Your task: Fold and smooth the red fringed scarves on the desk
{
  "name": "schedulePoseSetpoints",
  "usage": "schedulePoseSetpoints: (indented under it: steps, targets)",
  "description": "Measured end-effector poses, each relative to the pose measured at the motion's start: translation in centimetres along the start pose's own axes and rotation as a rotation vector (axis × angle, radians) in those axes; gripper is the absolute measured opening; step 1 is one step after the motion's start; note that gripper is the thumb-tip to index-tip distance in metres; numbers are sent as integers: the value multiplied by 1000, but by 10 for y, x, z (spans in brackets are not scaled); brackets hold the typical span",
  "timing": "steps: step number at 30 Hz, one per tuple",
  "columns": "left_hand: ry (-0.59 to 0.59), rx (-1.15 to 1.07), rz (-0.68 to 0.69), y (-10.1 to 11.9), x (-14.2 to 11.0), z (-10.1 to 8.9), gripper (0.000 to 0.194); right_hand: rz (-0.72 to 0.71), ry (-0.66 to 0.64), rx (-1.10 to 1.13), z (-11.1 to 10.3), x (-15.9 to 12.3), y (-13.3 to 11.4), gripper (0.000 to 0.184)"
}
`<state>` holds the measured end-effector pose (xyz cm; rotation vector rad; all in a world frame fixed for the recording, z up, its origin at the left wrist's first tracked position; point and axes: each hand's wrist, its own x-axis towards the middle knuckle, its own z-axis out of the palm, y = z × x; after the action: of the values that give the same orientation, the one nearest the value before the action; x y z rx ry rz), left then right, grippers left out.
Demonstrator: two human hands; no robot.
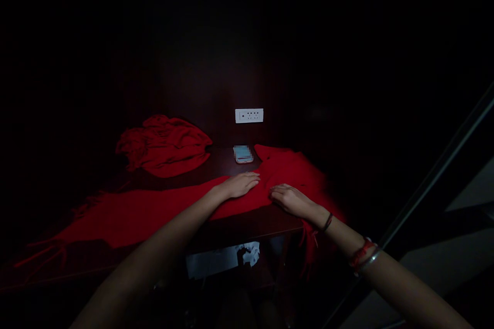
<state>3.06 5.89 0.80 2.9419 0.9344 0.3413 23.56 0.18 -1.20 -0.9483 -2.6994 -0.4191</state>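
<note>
A long red scarf [142, 211] with fringed ends lies stretched across the dark tabletop, its right end bunched and hanging over the table's edge. My left hand [243, 184] rests flat on the scarf, fingers stretched to the right. Close by on the right, my right hand [287, 198] lies on the cloth with its fingers slightly bent and pointing left. Neither hand shows a grip on the fabric. Behind the scarf on the left sits a crumpled heap of red cloth [165, 144].
A phone-like object [243, 154], partly pixelated, lies behind my left hand. On the dark back wall is a white socket panel [249, 115]. Below the tabletop hangs or lies a pale sheet-like item [216, 262]. A slanted edge [436, 169] runs along the right. Deep shadow hides much.
</note>
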Motion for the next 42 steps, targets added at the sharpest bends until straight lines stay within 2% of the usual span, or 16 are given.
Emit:
schedulePoseSetpoints:
  steps: [4, 6, 10, 15, 16, 17, 20, 22, 29, 34, 39, 42]
  targets:
    - [-255, -70, -11, -22, 27, 21, 42, 37, 33, 47, 6, -5, -1, 20]
    - [-293, -68, -81, -35, 27, 27, 43, 42, 39, 62, 7, -6, -1, 19]
    - [-191, -3, -204, -56, 18, 28, 41, 51, 48, 87, 9, -7, -1, 18]
    - [159, 21, -188, -59, 29, 25, 30, 61, 72, 71, 9, -7, 0, 19]
    - [190, 6, -193, -57, 34, 25, 27, 64, 74, 66, 9, -7, 0, 19]
    - [187, -6, -202, -55, 40, 26, 24, 68, 75, 62, 9, -7, -1, 19]
    - [81, -14, -211, -50, 55, 30, 12, 79, 63, 69, 8, -7, -1, 19]
    - [55, -7, -212, -50, 59, 33, 13, 81, 52, 81, 8, -7, -2, 18]
    - [153, 78, -227, -54, 54, 32, 17, 77, 33, 95, 8, -7, -2, 16]
    - [115, 108, -238, -53, 52, 31, 13, 84, 29, 100, 6, -6, -3, 16]
    - [284, 60, -215, -40, 66, 26, 16, 91, 37, 86, 4, -4, -5, 16]
    - [323, -58, -279, -34, 82, 29, 18, 94, 40, 81, 4, -4, -6, 17]
